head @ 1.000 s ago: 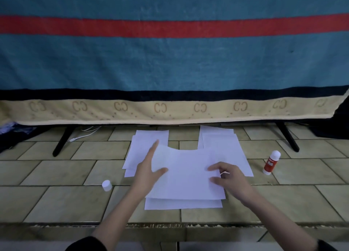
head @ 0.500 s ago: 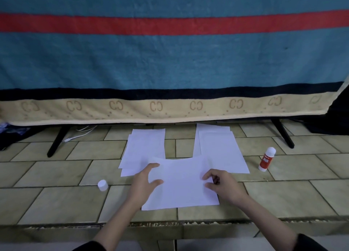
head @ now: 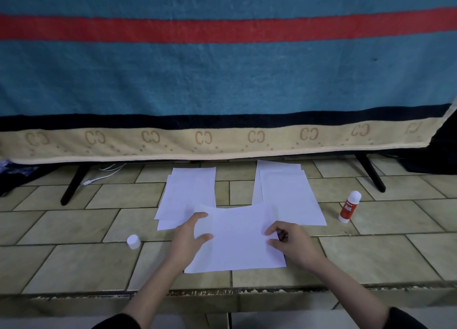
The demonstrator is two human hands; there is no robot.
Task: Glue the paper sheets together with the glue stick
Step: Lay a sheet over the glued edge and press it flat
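Hands work at the near middle of the beige tiled floor (head: 74,229), both on a white rectangular paper sheet (head: 237,239) laid flat; the left hand (head: 190,234) holds its left edge, thumb lying on top and index finger stretched along the edge, likely to keep it from sliding; the right hand (head: 290,239) has curled fingers pinching the right edge, thumb and fingertips closed on the paper, probably squaring it over whatever lies beneath, though I cannot tell whether a second sheet sits under it; behind it, two small stacks of white paper wait, a left stack (head: 189,192) and a right stack (head: 286,192), each partly overlapped by the handled sheet, near enough to draw from; a red-and-white cylindrical glue stick (head: 349,207) stands upright well to the right, untouched, its end apparently bare; a small white plastic cap (head: 133,241) rests apart on the left, near the left wrist, which suggests the stick is left uncapped for repeated use; a blue blanket with a red stripe and tan border (head: 222,81) hangs across the back over black legs (head: 74,185).
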